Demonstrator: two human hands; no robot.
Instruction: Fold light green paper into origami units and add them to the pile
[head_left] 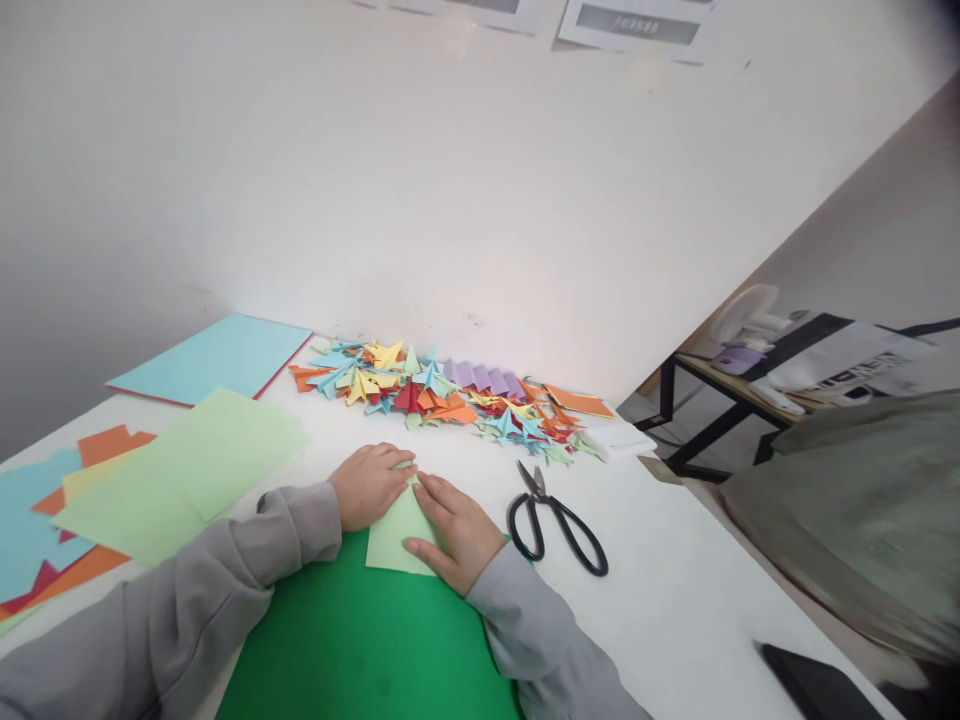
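While both hands press down, this is how things lie around the small green paper (396,535):
Small green paper: flat on the big green sheet (360,640).
Left hand (369,483): fingers curled, pushing on the paper's top left edge.
Right hand (457,532): flat and open, resting on the paper's right side.
Scissors (556,520): just right of the paper.
Folded paper pile (442,395): behind the paper.

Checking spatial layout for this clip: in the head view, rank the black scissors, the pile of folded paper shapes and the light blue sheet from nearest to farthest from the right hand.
From the right hand:
1. Black scissors, just to its right.
2. Pile of folded paper shapes, behind, by the wall.
3. Light blue sheet, far back left.
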